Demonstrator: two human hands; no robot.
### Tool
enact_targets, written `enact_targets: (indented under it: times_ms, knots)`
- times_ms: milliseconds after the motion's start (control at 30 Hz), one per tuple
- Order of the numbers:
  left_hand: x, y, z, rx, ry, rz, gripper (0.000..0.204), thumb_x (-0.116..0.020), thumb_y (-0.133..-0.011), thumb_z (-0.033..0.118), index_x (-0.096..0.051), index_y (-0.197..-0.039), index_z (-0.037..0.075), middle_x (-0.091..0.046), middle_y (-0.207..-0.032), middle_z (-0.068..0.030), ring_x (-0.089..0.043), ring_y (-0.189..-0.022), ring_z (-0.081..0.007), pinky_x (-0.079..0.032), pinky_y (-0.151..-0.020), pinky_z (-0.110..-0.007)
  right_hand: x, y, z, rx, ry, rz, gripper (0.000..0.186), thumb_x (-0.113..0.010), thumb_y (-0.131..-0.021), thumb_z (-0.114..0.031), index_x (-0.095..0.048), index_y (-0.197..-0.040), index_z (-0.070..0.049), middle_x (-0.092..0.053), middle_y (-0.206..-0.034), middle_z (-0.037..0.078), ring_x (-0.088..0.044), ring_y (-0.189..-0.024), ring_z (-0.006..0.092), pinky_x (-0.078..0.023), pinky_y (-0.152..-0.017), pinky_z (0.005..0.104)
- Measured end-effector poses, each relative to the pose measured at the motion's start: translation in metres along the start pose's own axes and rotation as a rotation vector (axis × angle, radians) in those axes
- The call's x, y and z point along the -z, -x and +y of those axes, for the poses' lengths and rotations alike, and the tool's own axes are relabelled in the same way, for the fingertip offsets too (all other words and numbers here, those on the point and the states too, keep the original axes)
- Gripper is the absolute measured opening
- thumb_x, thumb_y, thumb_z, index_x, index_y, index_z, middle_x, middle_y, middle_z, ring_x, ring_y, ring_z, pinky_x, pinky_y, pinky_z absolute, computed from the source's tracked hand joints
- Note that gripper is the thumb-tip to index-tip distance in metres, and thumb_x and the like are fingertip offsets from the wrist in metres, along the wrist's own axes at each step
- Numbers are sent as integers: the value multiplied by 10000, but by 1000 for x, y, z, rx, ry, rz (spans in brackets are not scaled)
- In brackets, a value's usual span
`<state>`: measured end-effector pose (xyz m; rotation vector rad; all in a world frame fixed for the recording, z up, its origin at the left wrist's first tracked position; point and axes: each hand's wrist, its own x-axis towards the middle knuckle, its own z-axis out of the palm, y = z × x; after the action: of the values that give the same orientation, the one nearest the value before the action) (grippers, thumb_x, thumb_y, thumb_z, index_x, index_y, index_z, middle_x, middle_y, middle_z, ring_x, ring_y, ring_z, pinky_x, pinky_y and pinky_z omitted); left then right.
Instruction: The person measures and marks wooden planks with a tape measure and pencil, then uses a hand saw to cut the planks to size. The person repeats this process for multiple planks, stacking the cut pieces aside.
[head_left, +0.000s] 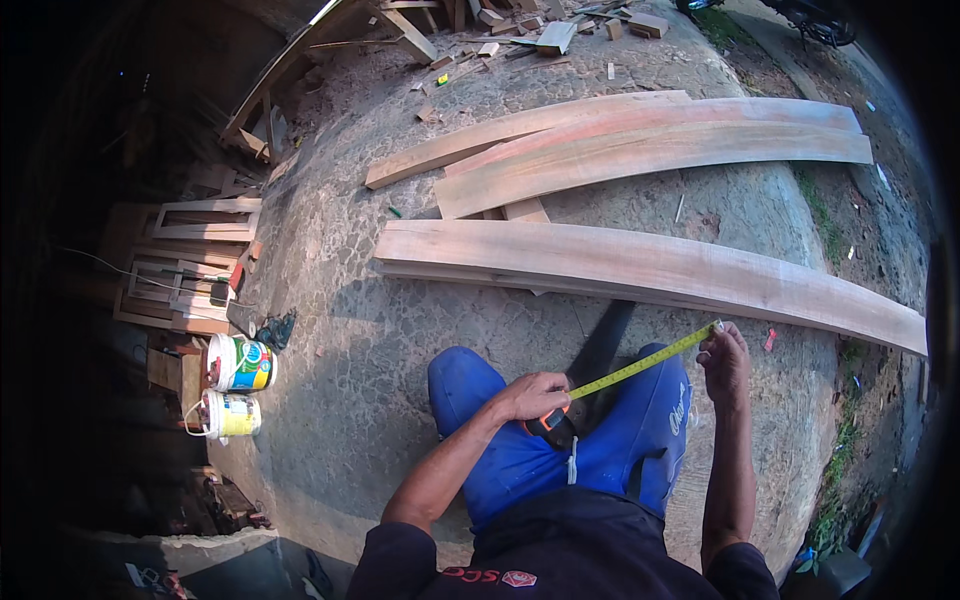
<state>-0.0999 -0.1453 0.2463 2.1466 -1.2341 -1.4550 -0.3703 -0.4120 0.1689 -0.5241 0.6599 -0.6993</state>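
Observation:
My left hand (pixel 536 396) grips an orange and black tape measure (pixel 549 420) over my lap, between my blue-trousered knees. The yellow blade (pixel 638 365) stretches up to the right, with its end pinched in my right hand (pixel 723 362). A long pale wooden plank (pixel 650 262) lies across the concrete in front of me, on more wood, and my right hand is just on my side of its near edge. Three more boards (pixel 660 145) lie beyond it, one pinkish.
Two white paint buckets (pixel 231 413) and several wooden frames (pixel 210 231) are at the left. Wood offcuts (pixel 553 38) and a small yellow object (pixel 442 80) lie at the back. A motorbike (pixel 810 22) stands at the upper right. Weeds (pixel 828 490) line the slab's right edge.

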Motion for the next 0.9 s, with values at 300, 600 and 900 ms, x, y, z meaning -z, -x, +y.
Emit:
enact_targets:
  times_ms: [300, 600, 900]
  knots:
    - [39, -27, -46, -226, 242, -1, 285, -609, -952, 269, -711, -1083, 37, -657, -831, -27, -615, -799, -109, -500, -716, -319, -20, -36, -15, 203, 191, 166, 517, -629, -1037, -493, -580, -1398, -126, -654, -1050, -13, -631, -920, 86, -508, -692, 256]
    - [263, -97, -179, -19, 250, 796, 325, -483, -1082, 274, -665, -981, 23, -620, -895, -68, -577, -825, -163, -475, -775, -349, -44, -81, 93, -46, 366, 564, 1009, -735, -961, -351, -46, -1677, -178, -343, -1632, 170, -463, -1393, 396, -514, -953, 620]
    - [297, -225, -169, -85, -82, 532, 360, -475, -1025, 274, -684, -953, -10, -669, -889, -175, -640, -871, -300, -490, -819, -434, -51, -111, 111, -113, 76, 559, 912, -611, -1021, -460, 21, -1667, -339, -101, -1730, 188, -227, -1504, 579, -383, -1085, 747]
